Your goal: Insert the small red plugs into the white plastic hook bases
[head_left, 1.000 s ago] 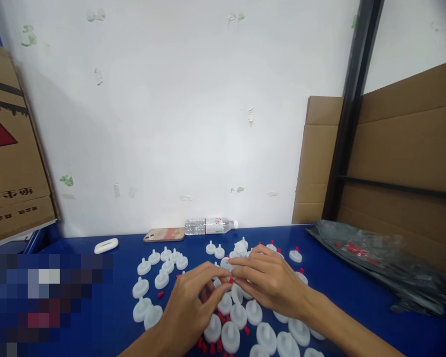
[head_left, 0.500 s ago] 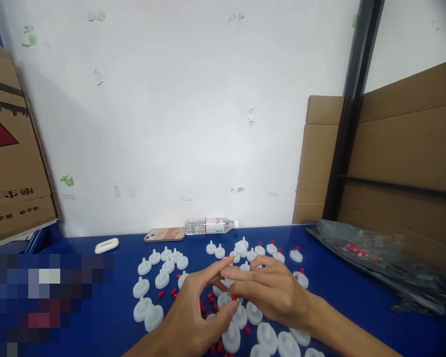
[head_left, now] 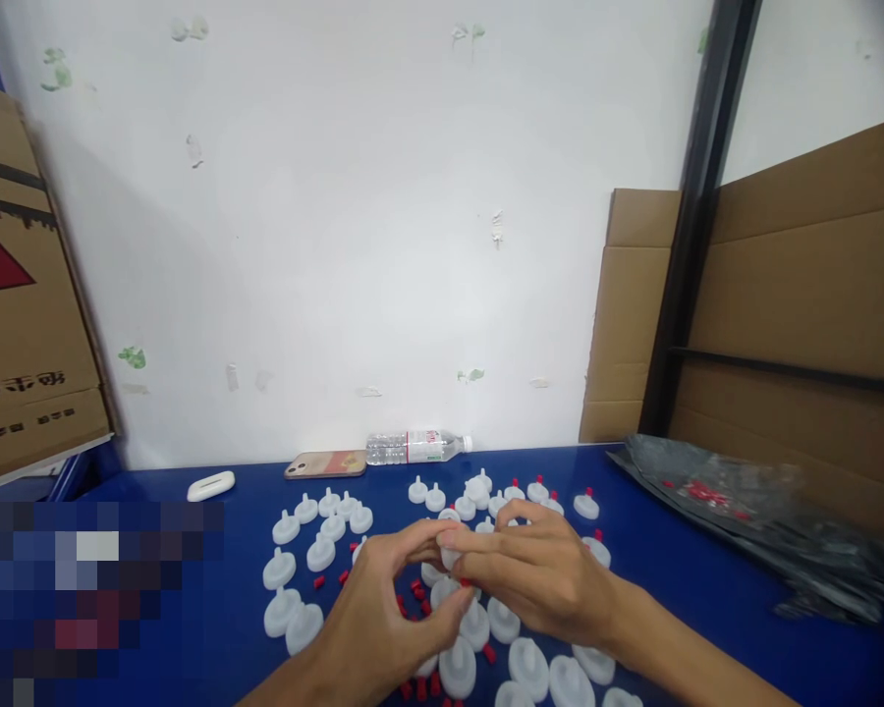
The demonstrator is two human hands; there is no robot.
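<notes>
1. Head view: blue worktop [head_left: 678,570] before you.
2. Your left hand [head_left: 379,604]: thumb and fingers bowed well apart. Your right hand [head_left: 541,570]: fingers loosely bent, tips beside the left's.
3. Clear bottle [head_left: 419,448] lying at far edge.
4. White caps [head_left: 458,668] scattered around your hands, one between your fingertips; cannot tell which hand grips.
5. Red plugs [head_left: 489,653] loose among caps; one near left thumb.

held red cap [head_left: 466,582], mostly hidden

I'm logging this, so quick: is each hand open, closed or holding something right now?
Left hand: partly curled, thumb at a red cap; grip cannot be told.
Right hand: fingers bent at a white piece; grip cannot be told.
</notes>
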